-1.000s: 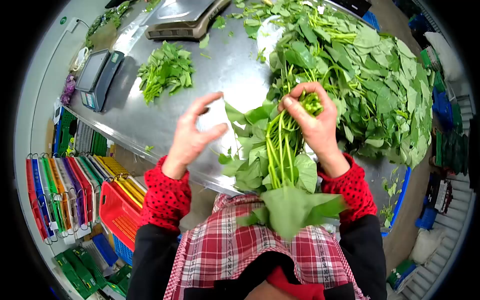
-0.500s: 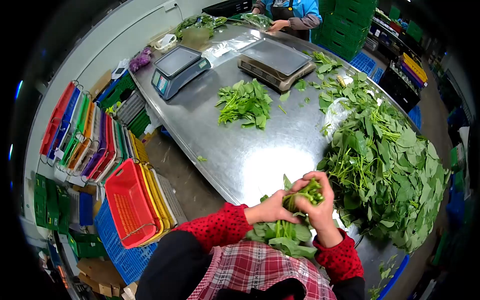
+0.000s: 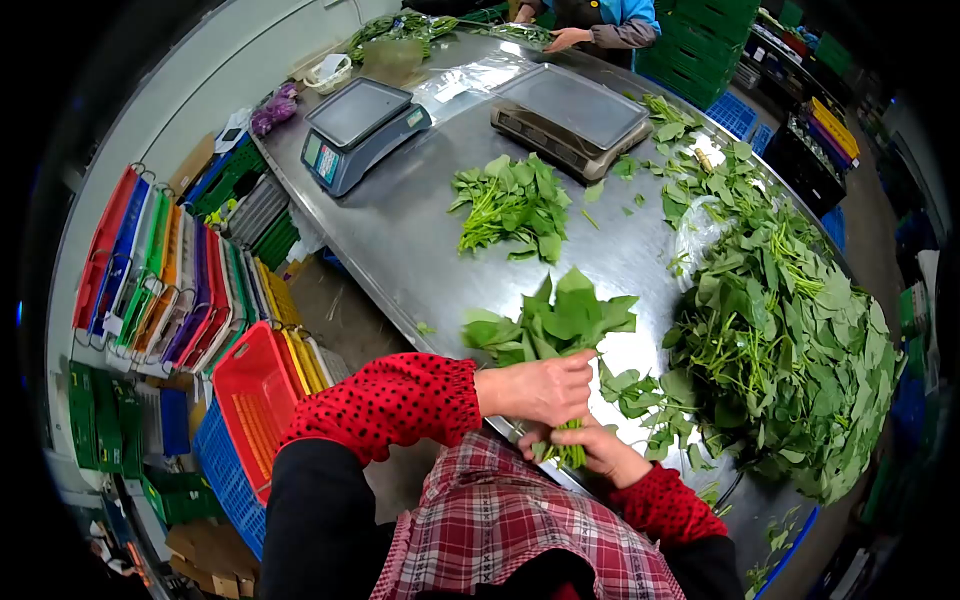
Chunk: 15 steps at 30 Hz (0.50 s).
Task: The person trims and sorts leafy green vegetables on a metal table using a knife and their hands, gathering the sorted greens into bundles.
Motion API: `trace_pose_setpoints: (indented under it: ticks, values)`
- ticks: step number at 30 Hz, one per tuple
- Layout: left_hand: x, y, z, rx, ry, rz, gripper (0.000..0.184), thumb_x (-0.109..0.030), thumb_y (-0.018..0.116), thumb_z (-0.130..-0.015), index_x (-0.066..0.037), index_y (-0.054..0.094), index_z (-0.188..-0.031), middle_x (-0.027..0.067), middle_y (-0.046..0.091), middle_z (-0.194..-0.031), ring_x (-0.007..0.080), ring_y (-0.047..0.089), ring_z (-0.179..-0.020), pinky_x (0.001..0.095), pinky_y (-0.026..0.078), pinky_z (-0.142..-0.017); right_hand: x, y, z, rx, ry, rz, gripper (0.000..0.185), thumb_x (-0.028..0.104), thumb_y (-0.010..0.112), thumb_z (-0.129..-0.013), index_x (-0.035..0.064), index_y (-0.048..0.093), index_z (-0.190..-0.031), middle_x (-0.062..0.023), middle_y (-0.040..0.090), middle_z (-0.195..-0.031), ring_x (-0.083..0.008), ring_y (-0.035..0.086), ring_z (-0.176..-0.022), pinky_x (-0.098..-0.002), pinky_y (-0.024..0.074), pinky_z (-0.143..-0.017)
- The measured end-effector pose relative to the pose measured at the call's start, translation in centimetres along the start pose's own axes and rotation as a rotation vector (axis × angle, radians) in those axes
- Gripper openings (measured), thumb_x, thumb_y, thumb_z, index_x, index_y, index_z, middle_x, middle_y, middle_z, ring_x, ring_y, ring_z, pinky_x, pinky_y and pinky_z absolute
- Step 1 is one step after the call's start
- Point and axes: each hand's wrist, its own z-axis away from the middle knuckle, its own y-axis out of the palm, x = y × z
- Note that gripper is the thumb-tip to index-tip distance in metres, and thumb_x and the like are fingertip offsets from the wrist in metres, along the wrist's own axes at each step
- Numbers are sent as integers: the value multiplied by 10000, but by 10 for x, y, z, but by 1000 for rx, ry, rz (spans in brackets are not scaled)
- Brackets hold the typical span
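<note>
A bunch of leafy greens [image 3: 560, 318] is held near the table's front edge, its leaves pointing away from me and its cut stems toward me. My left hand [image 3: 545, 388] wraps round the middle of the bunch from above. Lower down, my right hand [image 3: 592, 447] grips the stems, its fingers partly hidden behind them and my left hand. A second small bunch [image 3: 512, 207] lies on the metal table [image 3: 400, 240] beyond my hands. To the right of them is a large heap of the same greens [image 3: 790, 350].
Two scales, one blue-grey [image 3: 365, 135] and one brown [image 3: 570, 118], stand further back. A co-worker's hand [image 3: 568, 39] is at the far edge. A red basket [image 3: 260, 400] and coloured crates [image 3: 165, 275] are at the left. A clear plastic bag [image 3: 700, 235] lies by the heap.
My left hand, empty a second ago, now holds the bunch. The bunch has turned, from leaves toward my body to leaves pointing away. The view has shifted and shows more of the table's far end.
</note>
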Motion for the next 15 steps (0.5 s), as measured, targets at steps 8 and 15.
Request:
trace_pose_setpoints:
  ticks: [8,15]
  values:
    - [116,-54,99,-295,-427,-57,461,-244,754,-710,-84,615,-1119,116,579,-1274,295,516,-1220,523,339,-1042,92,38,-98,-775,-489,407,120,99,687,-810,4,624,-846,-58,625,-686,-154,577,-556,-274,452,-550]
    - [264,56,238,-324,-1458,495,480,-365,744,-803,48,636,-1024,154,680,-897,261,654,-826,371,519,-722,140,-10,-244,-1449,-888,476,325,270,757,-817,-26,623,-814,-85,653,-744,-177,604,-644,-318,466,-592]
